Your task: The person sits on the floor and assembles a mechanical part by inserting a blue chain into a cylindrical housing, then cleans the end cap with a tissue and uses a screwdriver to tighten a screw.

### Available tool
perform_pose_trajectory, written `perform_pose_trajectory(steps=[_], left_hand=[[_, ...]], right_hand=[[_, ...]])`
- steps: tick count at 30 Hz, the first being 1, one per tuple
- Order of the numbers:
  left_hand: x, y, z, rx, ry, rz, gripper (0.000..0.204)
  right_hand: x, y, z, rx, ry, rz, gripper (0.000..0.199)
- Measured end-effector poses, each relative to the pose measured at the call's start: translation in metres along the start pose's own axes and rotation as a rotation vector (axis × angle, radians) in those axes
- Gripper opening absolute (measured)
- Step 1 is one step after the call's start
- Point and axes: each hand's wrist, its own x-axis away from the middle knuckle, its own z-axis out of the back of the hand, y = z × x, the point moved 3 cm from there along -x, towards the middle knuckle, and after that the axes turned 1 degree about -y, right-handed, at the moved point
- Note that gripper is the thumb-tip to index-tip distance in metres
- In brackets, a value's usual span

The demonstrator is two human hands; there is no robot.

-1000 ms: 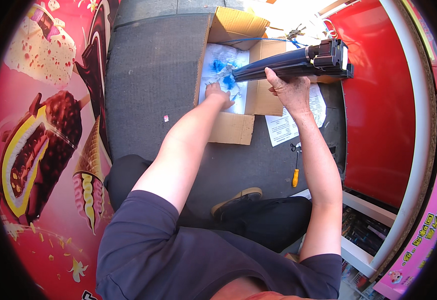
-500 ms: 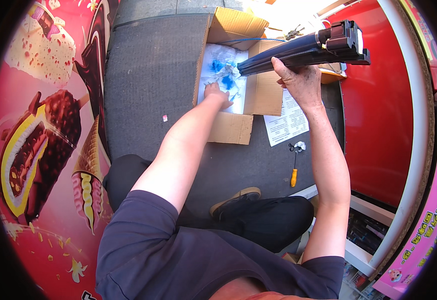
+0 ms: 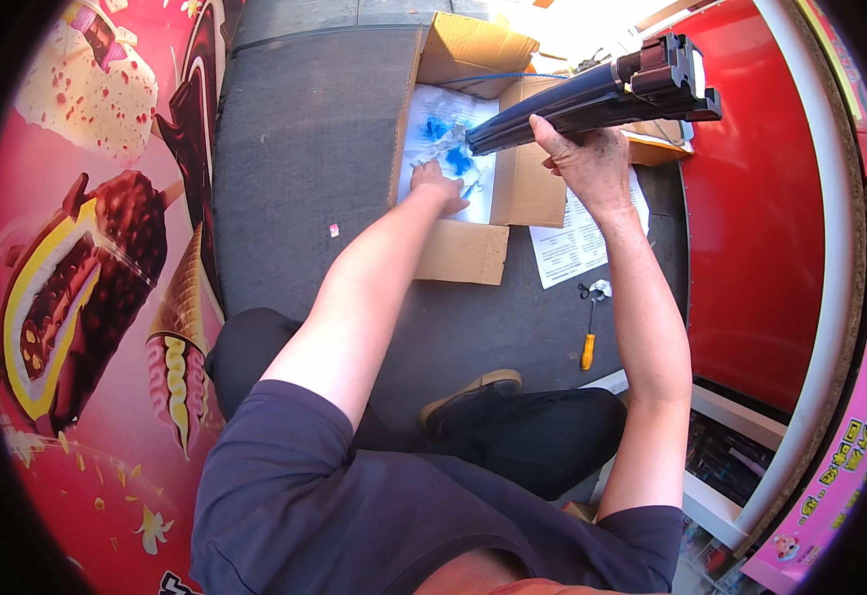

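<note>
In the head view, the right hand (image 3: pixel 594 171) is wrapped around a long black plastic cartridge (image 3: pixel 562 106), holding it at a slant with its far end over an open brown cardboard box (image 3: pixel 530 188). Inside the box lie smooth white paper (image 3: pixel 481 204) and a crumpled tissue (image 3: pixel 444 150) amid blue stains; the left hand (image 3: pixel 437 188) reaches in beside the tissue, though whether its fingers pinch anything I cannot tell.
</note>
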Motion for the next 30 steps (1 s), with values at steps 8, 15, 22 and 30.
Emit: perform_pose_trajectory(steps=[8,15,22,30], left_hand=[[0.011,0.002,0.003,-0.028,-0.019,0.055,0.059],[0.061,0.021,0.024,0.142,0.039,0.080,0.045],[0.092,0.057,0.008,0.059,0.305,0.038,0.039],[0.093,0.073,0.005,0.029,0.480,-0.062,0.040]], right_hand=[[0.003,-0.006,-0.011,0.015,-0.014,0.023,0.036],[0.001,0.015,-0.040,-0.025,-0.032,0.070,0.038],[0.016,0.050,-0.108,-0.119,-0.047,-0.035,0.034],[0.015,0.014,-0.053,-0.151,-0.048,-0.039,0.034]])
